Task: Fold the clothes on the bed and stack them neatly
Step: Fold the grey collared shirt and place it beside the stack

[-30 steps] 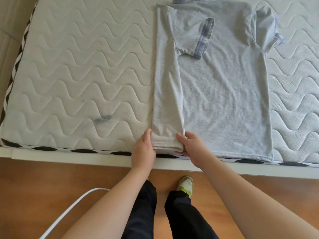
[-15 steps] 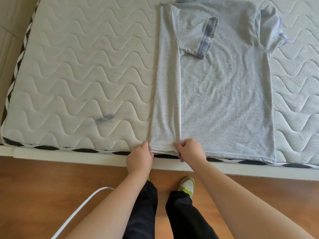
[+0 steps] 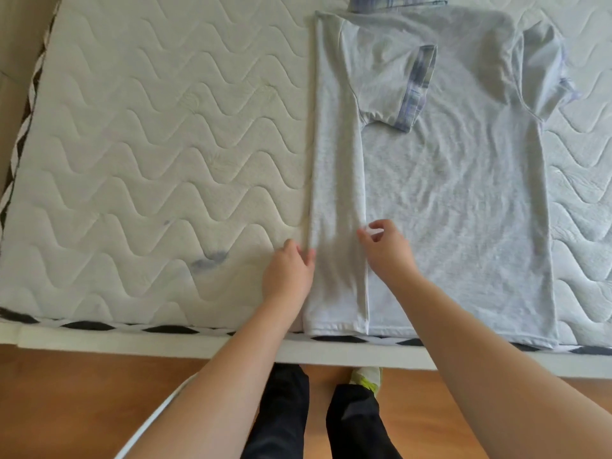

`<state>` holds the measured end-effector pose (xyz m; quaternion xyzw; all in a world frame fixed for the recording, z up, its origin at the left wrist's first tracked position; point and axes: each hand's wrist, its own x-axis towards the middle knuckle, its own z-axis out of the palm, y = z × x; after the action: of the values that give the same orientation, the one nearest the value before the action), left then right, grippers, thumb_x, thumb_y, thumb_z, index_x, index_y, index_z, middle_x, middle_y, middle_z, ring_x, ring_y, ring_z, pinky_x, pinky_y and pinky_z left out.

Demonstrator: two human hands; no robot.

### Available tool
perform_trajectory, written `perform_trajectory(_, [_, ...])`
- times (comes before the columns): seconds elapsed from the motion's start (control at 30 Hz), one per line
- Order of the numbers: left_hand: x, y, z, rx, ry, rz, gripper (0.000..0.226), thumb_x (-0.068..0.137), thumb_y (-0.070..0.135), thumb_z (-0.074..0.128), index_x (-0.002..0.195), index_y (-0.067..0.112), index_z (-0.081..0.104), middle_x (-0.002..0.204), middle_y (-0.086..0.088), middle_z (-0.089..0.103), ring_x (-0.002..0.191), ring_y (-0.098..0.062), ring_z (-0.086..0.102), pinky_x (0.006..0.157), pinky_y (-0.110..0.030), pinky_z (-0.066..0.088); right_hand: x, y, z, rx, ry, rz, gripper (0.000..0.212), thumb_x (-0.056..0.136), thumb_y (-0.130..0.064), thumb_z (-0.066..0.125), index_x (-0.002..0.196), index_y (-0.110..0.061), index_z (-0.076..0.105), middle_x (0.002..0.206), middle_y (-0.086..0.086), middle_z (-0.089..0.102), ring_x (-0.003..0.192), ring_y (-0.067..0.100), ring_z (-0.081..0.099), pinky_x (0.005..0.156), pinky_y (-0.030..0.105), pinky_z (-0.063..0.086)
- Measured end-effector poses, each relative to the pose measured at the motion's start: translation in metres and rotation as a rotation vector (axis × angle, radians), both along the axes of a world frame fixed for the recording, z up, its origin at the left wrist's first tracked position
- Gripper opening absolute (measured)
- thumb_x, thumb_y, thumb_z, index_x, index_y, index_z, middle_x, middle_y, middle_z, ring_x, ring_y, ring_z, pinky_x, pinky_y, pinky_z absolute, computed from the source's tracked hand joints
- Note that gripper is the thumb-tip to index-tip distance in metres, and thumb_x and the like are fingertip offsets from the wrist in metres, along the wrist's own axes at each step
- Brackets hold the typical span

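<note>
Along the folded shirt (image 3: 447, 193) strip, both hands, left (image 3: 288, 273) and right (image 3: 387, 253), rest loosely curled, holding nothing.

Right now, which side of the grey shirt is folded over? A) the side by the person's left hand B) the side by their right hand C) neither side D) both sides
A: the light grey short-sleeved cotton shirt has its plaid-cuffed sleeve folded inward beside the left hand; the other sleeve lies spread out.
</note>
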<state>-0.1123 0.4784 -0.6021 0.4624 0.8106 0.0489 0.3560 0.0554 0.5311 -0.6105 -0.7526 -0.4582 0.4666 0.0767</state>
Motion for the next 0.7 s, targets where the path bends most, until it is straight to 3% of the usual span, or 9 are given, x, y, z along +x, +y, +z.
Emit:
perform_trajectory(0.13, [-0.001,0.043,-0.015,-0.169,0.018,-0.042,0.037,0.095,0.043,0.053,0.11,0.01,0.062,0.112,-0.014,0.067,0.108,-0.035,0.062,0.081,-0.038,0.047,-0.008,0.041,0.001,-0.105,-0.047,-0.095,0.039,0.091,-0.052,0.058,0.113,-0.02,0.06,0.087,-0.002,0.067,0.077,0.015,0.062,0.06,0.028,0.046])
perform_trajectory(0.23, [-0.008,0.07,-0.027,-0.331,0.039,-0.169,0.033,0.094,0.031,0.056,0.114,0.008,0.067,0.117,-0.015,0.068,0.111,-0.033,0.064,0.089,-0.038,0.05,-0.011,0.067,0.001,-0.113,-0.021,-0.141,0.034,0.087,-0.049,0.065,0.104,-0.02,0.064,0.094,0.002,0.07,0.084,0.019,0.066,0.077,0.037,0.056])
perform_trajectory(0.33, [-0.025,0.087,-0.035,-0.488,0.142,-0.36,0.026,0.092,0.018,0.053,0.109,0.008,0.069,0.111,-0.009,0.072,0.106,-0.027,0.068,0.089,-0.036,0.052,-0.012,0.09,-0.005,-0.099,-0.046,-0.083,0.013,0.084,-0.034,0.069,0.083,-0.023,0.061,0.088,0.004,0.071,0.083,0.024,0.069,0.08,0.044,0.059])
perform_trajectory(0.4, [-0.035,0.1,-0.038,-0.516,0.178,-0.433,0.025,0.091,0.021,0.054,0.106,0.01,0.07,0.109,-0.008,0.072,0.104,-0.026,0.068,0.088,-0.034,0.052,-0.01,0.105,-0.012,-0.109,-0.037,-0.104,0.008,0.081,-0.026,0.069,0.084,-0.022,0.063,0.088,0.005,0.072,0.081,0.025,0.07,0.078,0.045,0.06])
perform_trajectory(0.47, [-0.039,0.121,-0.042,-0.383,0.042,-0.343,0.028,0.092,0.031,0.055,0.098,0.009,0.071,0.1,-0.012,0.073,0.095,-0.029,0.07,0.084,-0.034,0.055,-0.004,0.121,-0.018,-0.093,0.107,-0.266,0.025,0.08,-0.022,0.074,0.102,-0.015,0.064,0.092,0.006,0.072,0.084,0.026,0.071,0.082,0.045,0.059])
perform_trajectory(0.57, [-0.035,0.17,-0.04,-0.069,-0.273,0.033,0.029,0.096,0.032,0.054,0.094,0.005,0.066,0.085,-0.01,0.073,0.076,-0.025,0.07,0.074,-0.039,0.057,0.006,0.149,-0.02,-0.018,0.361,-0.519,0.037,0.084,-0.027,0.076,0.113,-0.009,0.063,0.096,0.01,0.073,0.087,0.02,0.072,0.081,0.033,0.059])
perform_trajectory(0.63, [-0.031,0.215,-0.039,0.116,-0.257,0.127,0.021,0.096,0.031,0.057,0.099,0.011,0.063,0.097,-0.009,0.072,0.088,-0.025,0.068,0.083,-0.038,0.053,0.013,0.17,-0.017,-0.005,0.464,-0.584,0.03,0.087,-0.029,0.074,0.107,-0.01,0.064,0.099,0.008,0.074,0.09,0.015,0.072,0.078,0.025,0.057])
perform_trajectory(0.7, [-0.028,0.266,-0.038,0.173,-0.277,0.201,0.03,0.096,0.032,0.058,0.114,0.009,0.063,0.114,-0.011,0.069,0.105,-0.026,0.064,0.094,-0.037,0.049,0.018,0.192,-0.017,-0.007,0.543,-0.656,0.022,0.088,-0.028,0.073,0.1,-0.011,0.064,0.103,0.009,0.073,0.095,0.016,0.071,0.078,0.023,0.057])
